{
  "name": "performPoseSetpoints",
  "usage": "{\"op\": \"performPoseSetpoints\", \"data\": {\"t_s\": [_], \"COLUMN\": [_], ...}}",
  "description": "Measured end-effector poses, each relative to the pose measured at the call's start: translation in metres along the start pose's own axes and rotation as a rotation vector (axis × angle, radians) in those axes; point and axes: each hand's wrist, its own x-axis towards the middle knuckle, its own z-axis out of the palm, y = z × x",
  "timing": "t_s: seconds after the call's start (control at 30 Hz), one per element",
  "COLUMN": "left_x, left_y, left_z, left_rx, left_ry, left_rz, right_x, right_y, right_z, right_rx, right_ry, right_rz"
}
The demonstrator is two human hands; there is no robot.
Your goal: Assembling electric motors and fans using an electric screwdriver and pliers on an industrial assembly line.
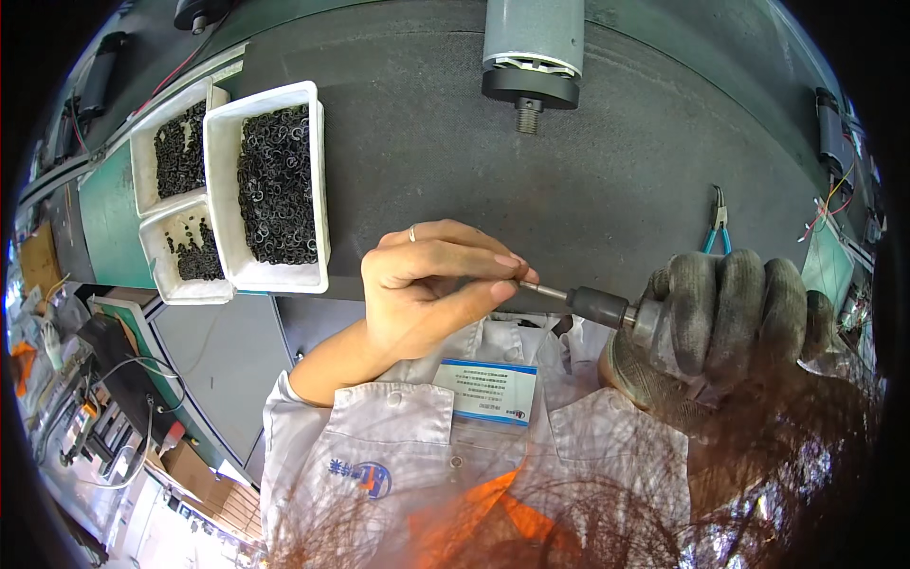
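Note:
My right hand (pixel 735 318), in a dark grey work glove, is wrapped round what looks like a power screwdriver. Its black collar (pixel 599 307) and thin metal shaft (pixel 548 290) point left, toward my other hand. My bare left hand (pixel 431 280), with a ring on one finger, is closed in a pinch at the shaft's tip. Whether a small part sits between those fingertips is hidden. Most of the tool's body is covered by the glove. Beyond both hands, a cylindrical motor (pixel 534 38) lies at the far edge, its threaded shaft toward me.
On the left stand a large white bin (pixel 322 190) of black retaining rings and two smaller white bins (pixel 142 171) (pixel 175 296) of small black parts. Blue-handled pliers (pixel 718 223) lie at right on the dark bench mat (pixel 427 123). More motors with wires sit at both far sides.

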Motion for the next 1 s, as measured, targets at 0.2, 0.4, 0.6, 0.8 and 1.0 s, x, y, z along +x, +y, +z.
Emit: {"op": "performPoseSetpoints", "data": {"t_s": [0.2, 0.4, 0.6, 0.8, 1.0], "left_x": [0.001, 0.0, 0.014, 0.028, 0.027], "left_y": [-0.004, -0.007, -0.008, -0.018, -0.031], "left_z": [0.002, 0.003, -0.001, -0.01, 0.001], "left_rx": [-0.19, -0.196, 0.449, -0.398, -0.81], "left_ry": [0.003, 0.059, -0.016, 0.055, 0.178], "left_rz": [-0.07, -0.118, 0.437, -0.227, -0.375], "right_x": [0.001, 0.011, 0.022, 0.03, 0.03], "right_y": [0.005, 0.011, 0.007, 0.014, 0.018], "right_z": [0.003, -0.001, 0.001, -0.007, -0.015], "right_rx": [-0.024, -0.048, -0.129, -0.191, -0.211], "right_ry": [-0.001, 0.009, 0.04, 0.073, 0.102], "right_rz": [-0.007, -0.011, -0.054, -0.041, -0.038]}}
